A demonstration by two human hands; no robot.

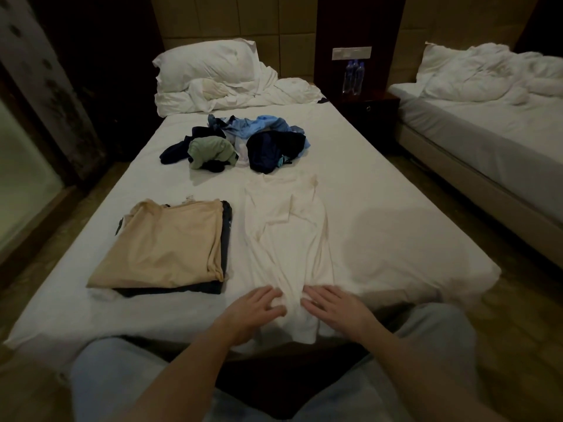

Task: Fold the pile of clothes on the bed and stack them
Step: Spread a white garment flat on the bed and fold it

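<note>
Both hands lie flat on the near end of the white garment (286, 239), fingers spread and pressing rather than gripping: the left hand (259, 306) and right hand (330, 306) sit close together, a bunched ridge of cloth between them. The garment runs lengthwise up the bed (396, 239), its hem hanging over the near edge. Left of it, just apart, sits the folded stack (164, 248), beige on top of dark. Beyond its far end lies the unfolded pile (240, 144). To its right, bare sheet reaches the bed's edge.
</note>
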